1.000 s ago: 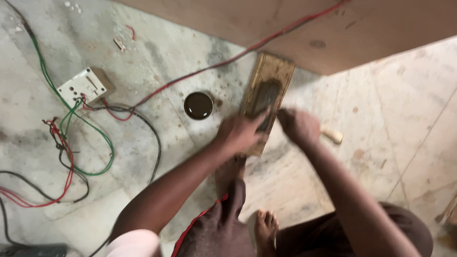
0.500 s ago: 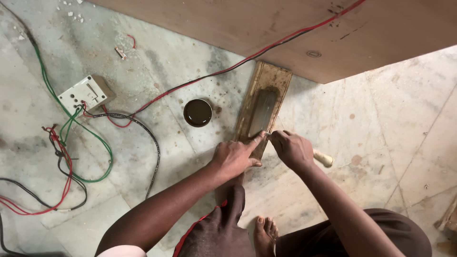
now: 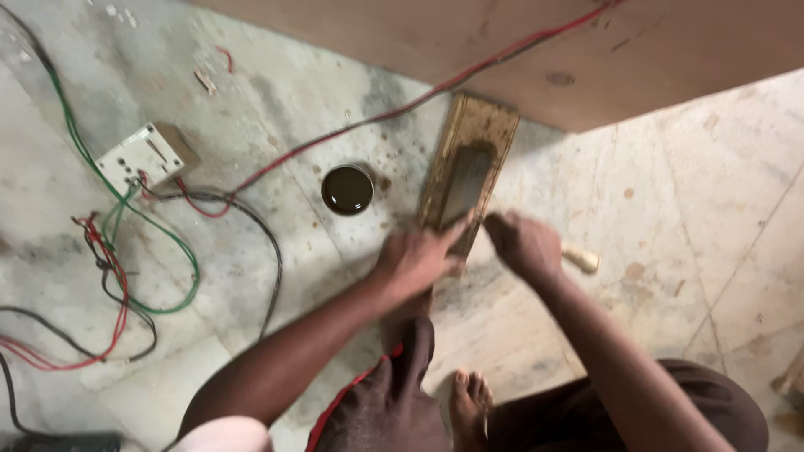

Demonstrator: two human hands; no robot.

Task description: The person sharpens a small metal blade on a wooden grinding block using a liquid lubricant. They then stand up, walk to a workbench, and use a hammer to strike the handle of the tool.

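Stone floor [image 3: 695, 218] (dusty) bears wires [image 3: 117, 251] and plywood sheet [image 3: 469, 33].

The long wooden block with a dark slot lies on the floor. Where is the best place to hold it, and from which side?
Probably by the two long edges of the wooden block near its middle, fingers pinching across the narrow width from above. It lies flat and is much longer than wide, so the width looks narrow enough to pinch. The left hand already touches its near end; the far end lies close under the board, so come from the near side.
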